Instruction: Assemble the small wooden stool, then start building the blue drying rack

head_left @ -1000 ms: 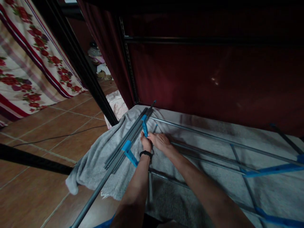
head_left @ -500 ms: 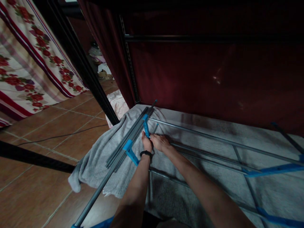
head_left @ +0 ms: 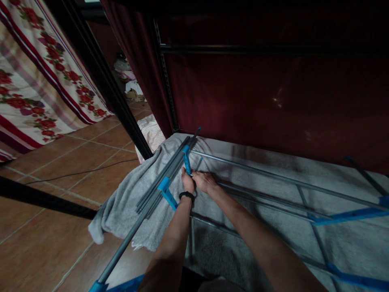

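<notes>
My left hand (head_left: 187, 182), with a dark band at the wrist, is closed around the lower end of a blue plastic bracket (head_left: 187, 159). Right beside it, my right hand (head_left: 205, 181) has its fingers wrapped on the end of a grey metal tube (head_left: 261, 197), which meets the bracket there. The joint itself is mostly covered by my fingers. Another blue bracket (head_left: 167, 194) sits left of my left wrist, on a long tube (head_left: 124, 245). Several loose grey tubes (head_left: 162, 176) lie bundled next to these brackets.
A grey blanket (head_left: 121, 207) covers the low surface under the tubes. More blue bracket pieces (head_left: 349, 217) join tubes at the right. Black metal posts (head_left: 121, 111) stand at the left, a dark red curtain (head_left: 243, 101) hangs behind, and a cable (head_left: 82, 173) crosses the tiled floor.
Both hands stay at the same bracket with almost no movement. The frame parts at the lower left and right have shifted very slightly in view.
</notes>
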{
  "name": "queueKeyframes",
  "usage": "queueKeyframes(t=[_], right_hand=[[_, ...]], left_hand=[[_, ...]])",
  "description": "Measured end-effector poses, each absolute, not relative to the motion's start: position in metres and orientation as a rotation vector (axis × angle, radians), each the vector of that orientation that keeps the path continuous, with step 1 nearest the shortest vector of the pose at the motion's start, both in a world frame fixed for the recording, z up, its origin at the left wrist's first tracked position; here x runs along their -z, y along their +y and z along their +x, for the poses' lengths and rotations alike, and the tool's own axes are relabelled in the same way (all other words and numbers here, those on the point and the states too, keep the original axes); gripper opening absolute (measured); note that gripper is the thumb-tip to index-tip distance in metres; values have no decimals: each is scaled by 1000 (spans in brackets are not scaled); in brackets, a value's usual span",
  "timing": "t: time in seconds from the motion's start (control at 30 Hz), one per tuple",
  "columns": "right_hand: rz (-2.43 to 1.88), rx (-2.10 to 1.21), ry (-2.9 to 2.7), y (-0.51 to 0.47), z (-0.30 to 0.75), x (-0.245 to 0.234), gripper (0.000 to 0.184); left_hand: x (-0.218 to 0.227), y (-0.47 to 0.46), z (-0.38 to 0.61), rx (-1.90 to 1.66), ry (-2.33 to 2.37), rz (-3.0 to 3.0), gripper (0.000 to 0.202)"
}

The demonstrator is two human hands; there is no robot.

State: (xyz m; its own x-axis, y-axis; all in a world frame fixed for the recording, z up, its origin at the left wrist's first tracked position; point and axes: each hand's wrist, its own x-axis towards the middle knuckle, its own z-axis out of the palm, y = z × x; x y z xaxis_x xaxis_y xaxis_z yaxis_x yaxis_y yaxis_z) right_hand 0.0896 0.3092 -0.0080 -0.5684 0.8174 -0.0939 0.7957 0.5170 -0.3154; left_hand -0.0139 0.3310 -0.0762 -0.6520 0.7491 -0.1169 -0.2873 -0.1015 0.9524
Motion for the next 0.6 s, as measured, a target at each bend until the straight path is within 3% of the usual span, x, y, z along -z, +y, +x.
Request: queueKeyframes(t=[0.6], right_hand=[[-1467,-562,-2663,311,90,0,39]], left_hand=[[62,324,-11,-1851,1420,520,43]])
